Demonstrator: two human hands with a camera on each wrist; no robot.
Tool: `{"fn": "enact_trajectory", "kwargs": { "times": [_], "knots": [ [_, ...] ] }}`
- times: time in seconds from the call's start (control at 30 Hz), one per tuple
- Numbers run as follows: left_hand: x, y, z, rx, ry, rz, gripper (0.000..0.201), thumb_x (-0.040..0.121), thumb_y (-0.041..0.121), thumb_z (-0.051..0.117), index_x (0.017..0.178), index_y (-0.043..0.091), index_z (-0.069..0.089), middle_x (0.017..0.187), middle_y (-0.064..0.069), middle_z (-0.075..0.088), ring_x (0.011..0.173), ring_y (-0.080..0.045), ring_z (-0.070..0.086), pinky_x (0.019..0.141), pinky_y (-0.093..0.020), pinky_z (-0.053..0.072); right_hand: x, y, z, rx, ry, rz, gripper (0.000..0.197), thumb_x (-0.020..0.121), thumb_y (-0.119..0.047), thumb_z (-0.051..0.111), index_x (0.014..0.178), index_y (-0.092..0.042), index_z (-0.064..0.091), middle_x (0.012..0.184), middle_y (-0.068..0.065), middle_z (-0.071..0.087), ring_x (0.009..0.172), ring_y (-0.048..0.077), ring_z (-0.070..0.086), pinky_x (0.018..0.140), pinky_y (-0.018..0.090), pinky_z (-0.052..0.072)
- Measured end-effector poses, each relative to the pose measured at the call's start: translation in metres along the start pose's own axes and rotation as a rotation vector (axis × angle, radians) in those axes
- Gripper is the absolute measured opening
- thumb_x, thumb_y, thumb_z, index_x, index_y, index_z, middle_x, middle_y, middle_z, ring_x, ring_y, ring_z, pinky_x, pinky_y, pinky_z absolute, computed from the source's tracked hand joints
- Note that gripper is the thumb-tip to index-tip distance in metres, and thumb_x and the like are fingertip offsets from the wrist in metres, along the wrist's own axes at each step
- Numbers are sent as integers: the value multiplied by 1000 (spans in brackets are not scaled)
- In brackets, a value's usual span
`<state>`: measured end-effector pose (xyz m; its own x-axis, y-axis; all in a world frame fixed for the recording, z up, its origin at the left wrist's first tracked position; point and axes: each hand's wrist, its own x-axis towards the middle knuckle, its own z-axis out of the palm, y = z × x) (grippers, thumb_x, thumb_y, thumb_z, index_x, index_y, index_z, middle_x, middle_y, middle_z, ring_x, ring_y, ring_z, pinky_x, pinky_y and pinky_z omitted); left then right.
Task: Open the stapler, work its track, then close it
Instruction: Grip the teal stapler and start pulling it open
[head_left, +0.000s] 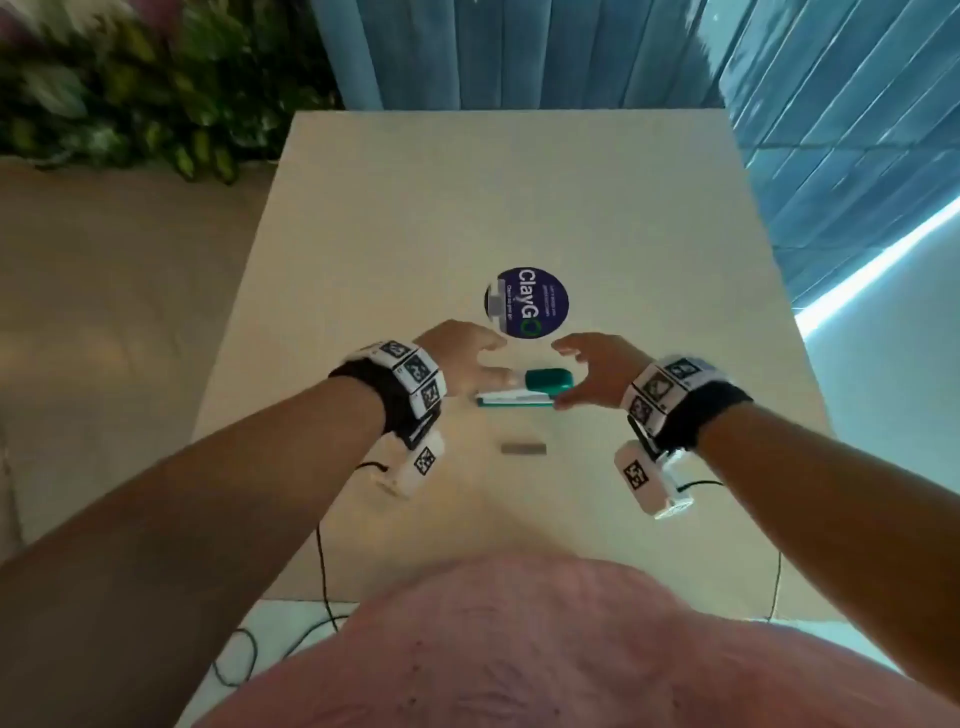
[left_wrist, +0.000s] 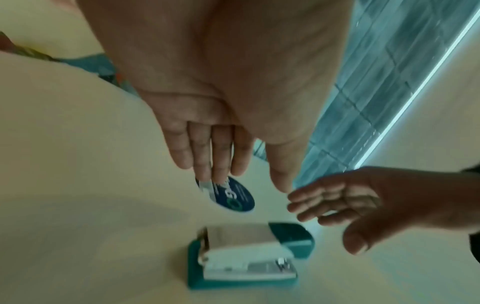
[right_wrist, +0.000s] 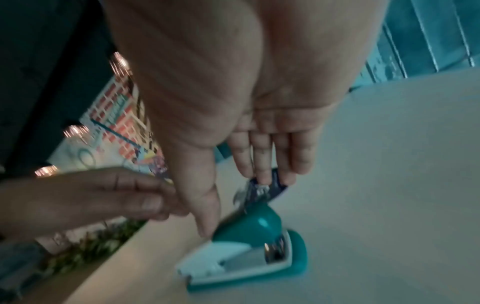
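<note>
A teal and white stapler (head_left: 524, 389) lies on the beige table (head_left: 519, 197), its top down over the teal base. My left hand (head_left: 496, 358) hovers just left of it with straight, spread fingers, holding nothing. On the other side, my right hand (head_left: 569, 373) is also spread wide, thumb low beside the teal cap. In the right wrist view the right thumb (right_wrist: 207, 226) sits at the edge of the stapler (right_wrist: 249, 246); contact cannot be told. The left wrist view shows the stapler (left_wrist: 246, 253) below my left fingers (left_wrist: 215, 164).
A round blue ClayGo sticker (head_left: 527, 303) lies on the table just beyond the hands. A small grey strip (head_left: 523, 448) lies nearer me than the stapler. Plants stand at the far left, and blue curtains hang behind the table. Cables trail off the near edge.
</note>
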<state>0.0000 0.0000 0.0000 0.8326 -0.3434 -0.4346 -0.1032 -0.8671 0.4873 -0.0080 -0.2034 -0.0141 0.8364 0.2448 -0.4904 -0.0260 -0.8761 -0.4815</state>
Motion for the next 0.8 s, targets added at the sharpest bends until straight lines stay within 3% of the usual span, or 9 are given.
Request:
{"fn": "enact_trajectory", "kwargs": {
  "times": [0.1, 0.2, 0.3, 0.37, 0.63, 0.8],
  "knots": [
    [11, 14, 14, 142, -95, 54, 71, 74, 48, 67, 134, 17, 43, 139, -8, 50, 124, -26, 49, 103, -35, 37, 7, 2, 12, -51, -4, 25, 77, 64, -21, 81, 130, -15, 42, 135, 7, 49, 123, 25, 45, 109, 39, 35],
    [20, 19, 28, 208, -107, 96, 65, 72, 39, 70, 129, 16, 47, 127, -11, 56, 114, -31, 54, 95, -39, 43, 12, 2, 20, -78, 21, 19, 64, 64, -16, 81, 119, -12, 50, 124, 11, 53, 116, 28, 49, 102, 36, 38],
    [25, 24, 34, 178, -30, 151, 38, 70, 30, 67, 104, 14, 61, 101, -12, 65, 92, -32, 60, 76, -38, 50, 15, 0, 20, -141, 35, 19, 54, 65, -17, 79, 113, -11, 54, 118, 13, 55, 109, 28, 52, 97, 36, 41],
    [27, 28, 36, 152, 0, 164, 27, 71, 27, 65, 93, 12, 63, 92, -11, 65, 84, -31, 60, 69, -37, 49, 17, 0, 20, -151, 26, 29, 53, 67, -18, 78, 114, -10, 54, 118, 13, 55, 110, 29, 51, 98, 37, 40],
    [25, 19, 32, 28, 54, 206, 27, 72, 21, 65, 97, 13, 61, 97, -10, 64, 85, -28, 58, 71, -36, 47, 21, 8, 24, -70, 45, 20, 48, 63, -19, 79, 106, -11, 59, 108, 12, 58, 99, 27, 54, 85, 34, 44],
    [4, -2, 6, -164, 161, 207, 31, 67, 21, 73, 95, 17, 61, 90, 0, 65, 78, -16, 60, 75, -32, 52, 23, 12, 24, -15, 70, 5, 39, 62, -16, 78, 98, -13, 63, 104, 9, 60, 86, 18, 53, 77, 27, 43]
  ]
}}
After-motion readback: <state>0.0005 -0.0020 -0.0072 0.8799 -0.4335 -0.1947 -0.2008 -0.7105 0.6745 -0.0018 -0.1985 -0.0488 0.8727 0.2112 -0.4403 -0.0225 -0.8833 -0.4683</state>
